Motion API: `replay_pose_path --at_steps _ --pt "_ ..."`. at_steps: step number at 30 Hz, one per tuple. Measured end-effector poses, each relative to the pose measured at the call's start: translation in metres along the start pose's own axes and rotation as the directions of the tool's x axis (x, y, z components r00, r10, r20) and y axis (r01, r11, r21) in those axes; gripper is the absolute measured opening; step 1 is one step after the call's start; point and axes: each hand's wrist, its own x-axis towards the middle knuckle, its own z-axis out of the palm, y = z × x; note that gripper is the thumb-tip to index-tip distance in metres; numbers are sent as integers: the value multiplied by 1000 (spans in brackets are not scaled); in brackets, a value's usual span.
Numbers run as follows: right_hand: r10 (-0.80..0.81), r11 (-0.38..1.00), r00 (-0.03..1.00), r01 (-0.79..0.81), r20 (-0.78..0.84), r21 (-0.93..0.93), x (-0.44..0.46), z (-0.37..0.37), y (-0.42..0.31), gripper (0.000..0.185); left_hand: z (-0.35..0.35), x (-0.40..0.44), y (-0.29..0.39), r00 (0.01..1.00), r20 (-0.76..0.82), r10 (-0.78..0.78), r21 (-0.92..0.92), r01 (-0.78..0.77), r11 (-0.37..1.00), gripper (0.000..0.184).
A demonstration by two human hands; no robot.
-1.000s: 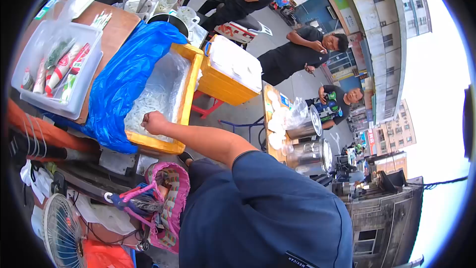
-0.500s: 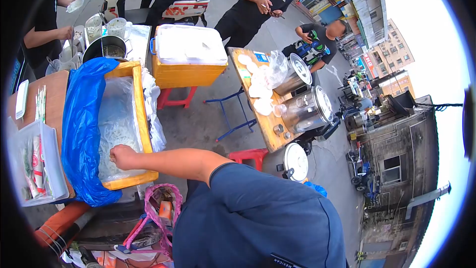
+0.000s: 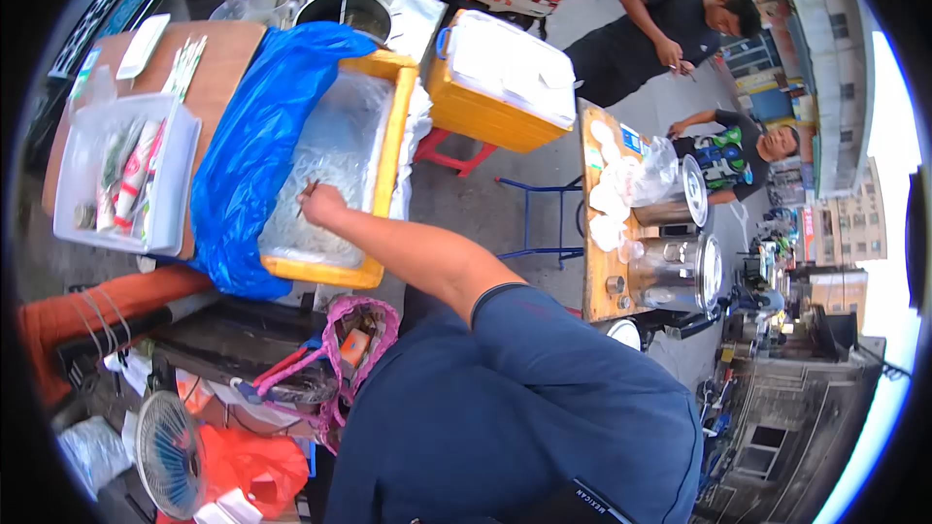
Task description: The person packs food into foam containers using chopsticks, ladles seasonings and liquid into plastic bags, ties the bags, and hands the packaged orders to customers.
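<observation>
My right hand (image 3: 326, 204) reaches down into a yellow-rimmed foam box (image 3: 392, 136), its fingers closed. Whatever is in the fingers is too small to make out. Just below the hand, pale, translucent strands (image 3: 335, 160) lie in the box inside a clear plastic liner (image 3: 354, 102). A blue plastic bag (image 3: 248, 155) drapes over the box's left side. My left hand is out of sight.
Left of the box stands a clear bin (image 3: 184, 184) holding packets. A dark pot (image 3: 364, 15) and a white-lidded foam box (image 3: 510, 63) are beyond. Steel drums (image 3: 670, 267) stand on a wooden table (image 3: 602, 306). A pink basket (image 3: 361, 311) sits nearby. Other people (image 3: 670, 29) stand around.
The whole view has shifted, moving the box to the right and up in the picture. My right hand stays low in the box. A fan and red bag have come into view.
</observation>
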Motion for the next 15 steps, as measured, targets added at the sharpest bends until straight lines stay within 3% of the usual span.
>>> replay_pose_path --at_steps 1,2,3,4,5,7,8,9,10,11,12,13,15 --pt "-67 998 997 67 -30 1 3 18 2 34 1 -5 -66 994 80 -78 112 69 991 48" --pt "-13 992 997 4 -77 -123 13 -33 -1 34 4 18 -26 939 64 -339 -511 322 797 43" --pt "30 993 993 -43 -110 -113 20 -67 14 37 -1 35 20 817 43 -575 -940 228 253 39" --pt "9 995 1000 -10 -15 -103 32 -32 21 39 -33 -28 -24 769 58 -637 -993 113 47 40" --pt "55 998 998 -56 43 15 49 -32 44 36 -7 15 -38 822 -4 -569 -1000 -17 -17 35" --pt "178 933 947 -249 267 262 37 -50 45 30 -46 -66 -68 790 -71 -609 -987 -144 -72 35" --pt "175 934 934 -257 313 247 41 -53 38 29 -59 -75 -83 782 -73 -619 -988 -143 -64 35" --pt "172 936 918 -265 358 230 37 -77 36 28 -74 -116 -112 815 45 -577 -999 20 -49 40" --pt "187 950 937 -248 294 188 40 -133 42 28 -83 -133 -97 866 173 -469 -984 173 -43 44" --pt "127 960 872 -228 473 161 82 21 2 29 -76 -152 -170 740 97 -666 -988 -10 -156 55" --pt "179 954 872 -267 455 136 105 48 -4 30 -62 -138 -193 877 131 -462 -900 -90 -427 60" --pt "200 932 877 -308 438 191 102 37 15 32 -68 -186 -235 998 -59 -17 -853 -60 -519 63" --pt "224 949 830 -306 511 80 110 66 19 35 -156 -265 -159 976 -1 -219 -944 -73 -321 61"
